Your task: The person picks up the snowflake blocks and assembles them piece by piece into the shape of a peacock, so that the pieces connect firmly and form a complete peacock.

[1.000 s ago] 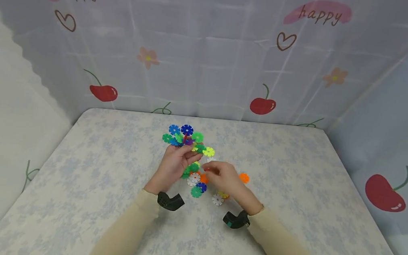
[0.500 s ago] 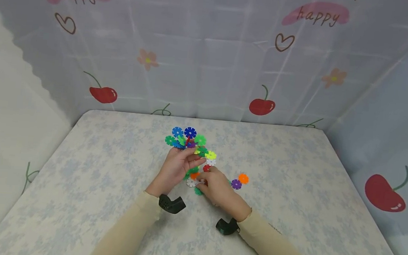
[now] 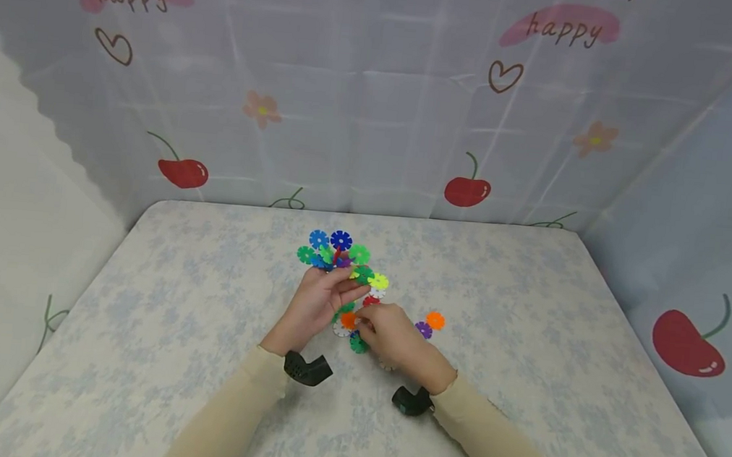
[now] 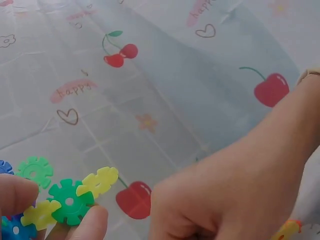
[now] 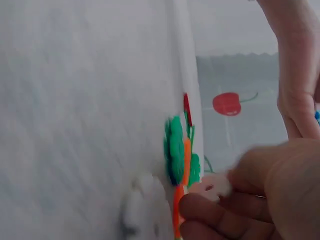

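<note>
My left hand (image 3: 317,300) grips a cluster of joined notched plastic discs, among them a dark blue disc (image 3: 341,240), a green disc (image 4: 71,202) and a yellow disc (image 4: 99,182). Below the yellow end, a white disc (image 3: 378,293) and a red disc (image 3: 370,301) appear in line with it in the head view. My right hand (image 3: 398,336) is low at the loose discs, and its thumb and finger pinch a pale disc with a hole (image 5: 212,187) in the right wrist view. An orange disc (image 3: 348,320) and a green disc (image 3: 359,343) lie close by its fingertips.
Right of the right hand lie an orange disc (image 3: 435,321) and a purple disc (image 3: 423,329). A white disc (image 3: 387,364) shows partly under the right wrist. The table (image 3: 206,265) has a pale floral cover, and a printed curtain (image 3: 363,112) hangs behind it.
My right hand has moved down and left from the red disc, now uncovered, to the loose discs. My left hand has shifted slightly right and down with the cluster.
</note>
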`<act>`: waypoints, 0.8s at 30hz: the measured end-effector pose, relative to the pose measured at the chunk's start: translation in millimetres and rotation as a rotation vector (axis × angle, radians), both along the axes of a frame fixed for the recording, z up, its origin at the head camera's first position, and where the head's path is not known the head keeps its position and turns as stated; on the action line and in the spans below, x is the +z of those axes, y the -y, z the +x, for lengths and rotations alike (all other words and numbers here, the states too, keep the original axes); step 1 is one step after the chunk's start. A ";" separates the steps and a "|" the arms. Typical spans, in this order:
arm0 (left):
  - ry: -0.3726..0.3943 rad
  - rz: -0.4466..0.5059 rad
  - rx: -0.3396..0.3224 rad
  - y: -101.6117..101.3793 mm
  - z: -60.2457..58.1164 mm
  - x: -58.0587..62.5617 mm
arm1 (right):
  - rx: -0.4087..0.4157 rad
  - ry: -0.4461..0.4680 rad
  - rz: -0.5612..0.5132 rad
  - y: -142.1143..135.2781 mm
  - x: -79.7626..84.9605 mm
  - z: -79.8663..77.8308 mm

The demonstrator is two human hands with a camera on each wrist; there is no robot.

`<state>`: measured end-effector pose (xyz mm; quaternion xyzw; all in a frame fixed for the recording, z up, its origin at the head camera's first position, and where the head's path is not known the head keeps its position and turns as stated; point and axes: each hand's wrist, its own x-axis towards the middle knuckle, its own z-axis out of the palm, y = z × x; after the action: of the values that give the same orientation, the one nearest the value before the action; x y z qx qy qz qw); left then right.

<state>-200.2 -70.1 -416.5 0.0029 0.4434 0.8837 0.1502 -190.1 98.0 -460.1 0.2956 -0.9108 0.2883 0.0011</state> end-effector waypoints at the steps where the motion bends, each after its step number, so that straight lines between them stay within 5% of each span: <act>1: -0.002 -0.007 0.001 0.2 0.1 -0.2 | -0.024 -0.008 -0.022 -3.0 1.2 -2.2; 5: -0.018 -0.090 0.009 0.4 0.3 -1.2 | -0.204 0.043 -0.209 -22.6 12.0 -13.3; 9: -0.026 -0.196 0.029 -1.7 0.5 -1.6 | -0.367 0.302 -0.657 -43.1 32.6 -19.5; 12: -0.027 -0.242 0.047 -5.1 1.7 -1.9 | -0.369 0.449 -0.876 -50.2 45.7 -18.1; 16: -0.064 -0.297 0.048 -8.8 3.7 -2.5 | -0.320 0.504 -0.862 -47.2 54.9 -12.8; 24: -0.094 -0.342 0.066 -13.9 6.2 -4.9 | -0.368 0.476 -0.811 -41.8 52.5 -10.4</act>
<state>-194.0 -56.2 -421.4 0.0042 0.5936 0.7987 0.0985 -200.4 139.8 -407.6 0.0320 -0.7376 0.6732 -0.0410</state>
